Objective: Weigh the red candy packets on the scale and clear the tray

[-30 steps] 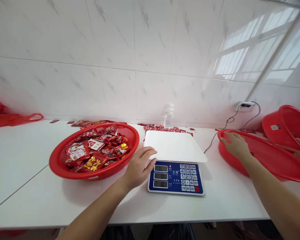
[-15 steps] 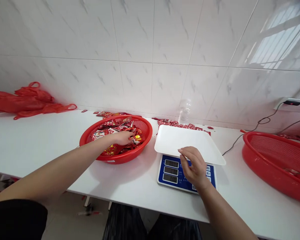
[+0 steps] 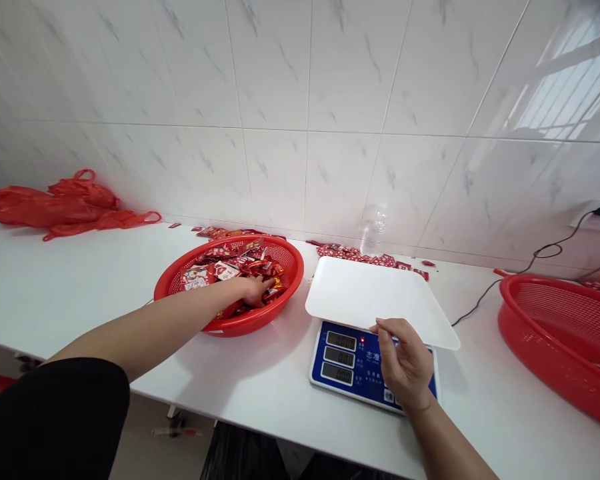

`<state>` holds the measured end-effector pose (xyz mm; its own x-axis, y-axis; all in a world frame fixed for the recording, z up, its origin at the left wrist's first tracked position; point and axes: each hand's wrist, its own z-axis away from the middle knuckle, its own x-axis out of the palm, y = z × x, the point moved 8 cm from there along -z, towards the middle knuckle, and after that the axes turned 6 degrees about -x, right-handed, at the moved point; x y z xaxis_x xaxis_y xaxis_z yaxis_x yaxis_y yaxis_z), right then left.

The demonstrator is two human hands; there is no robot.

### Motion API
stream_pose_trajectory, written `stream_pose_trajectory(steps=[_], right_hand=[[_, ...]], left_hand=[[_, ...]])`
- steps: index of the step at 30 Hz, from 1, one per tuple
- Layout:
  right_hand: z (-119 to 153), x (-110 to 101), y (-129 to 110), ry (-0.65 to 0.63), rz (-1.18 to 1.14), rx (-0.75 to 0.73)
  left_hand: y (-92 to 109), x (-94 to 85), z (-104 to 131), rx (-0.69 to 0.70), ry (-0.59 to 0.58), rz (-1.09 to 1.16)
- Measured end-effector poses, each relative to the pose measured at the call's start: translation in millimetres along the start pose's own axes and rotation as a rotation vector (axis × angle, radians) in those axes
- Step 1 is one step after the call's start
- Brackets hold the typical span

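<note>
My left hand (image 3: 256,291) is down among small red candy packets (image 3: 226,270) in a red plastic basket (image 3: 294,277). Its visible fingers are spread over the packets, and some fingertips are hidden between them. On the right, my right hand (image 3: 407,360) is over the blue panel of a digital scale (image 3: 339,380), near the front edge of its white tray (image 3: 375,290). Thumb and forefinger come close together there, the other fingers curl in, and I see nothing between them. The tray has no packets on it.
Loose red packets (image 3: 350,253) lie along the wall beside a clear plastic container (image 3: 373,230). Red plastic bags (image 3: 75,207) are at the far left. A second red basket (image 3: 540,347) stands at the right, near a black cable (image 3: 485,293).
My left hand has shifted slightly and sits deeper among the packets. My right hand has moved a little right and nearer to me. The view has tilted slightly.
</note>
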<state>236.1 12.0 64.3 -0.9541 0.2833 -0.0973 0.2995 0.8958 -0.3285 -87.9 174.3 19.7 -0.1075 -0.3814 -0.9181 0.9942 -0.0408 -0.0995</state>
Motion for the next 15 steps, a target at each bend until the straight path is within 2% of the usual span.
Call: stream_pose_trajectory(steps=[4,8,12,15], right_hand=[[0.2,0.7,-3.5,-0.015,-0.025,-0.012],[0.9,0.6,-4.2,-0.017,-0.024,-0.001],[2.1,1.8,-2.2,-0.024,-0.034,0.015],[2.9,2.7,-0.5,-0.026,-0.032,0.025]], left_hand=[[1.4,4.7,0.2,0.016,0.010,-0.007],[5.9,2.3,5.7,0.097,0.013,0.018],[4.3,-7.0,9.0,0.175,0.028,0.068],[2.2,-22.7,12.0,0.227,0.069,0.144]])
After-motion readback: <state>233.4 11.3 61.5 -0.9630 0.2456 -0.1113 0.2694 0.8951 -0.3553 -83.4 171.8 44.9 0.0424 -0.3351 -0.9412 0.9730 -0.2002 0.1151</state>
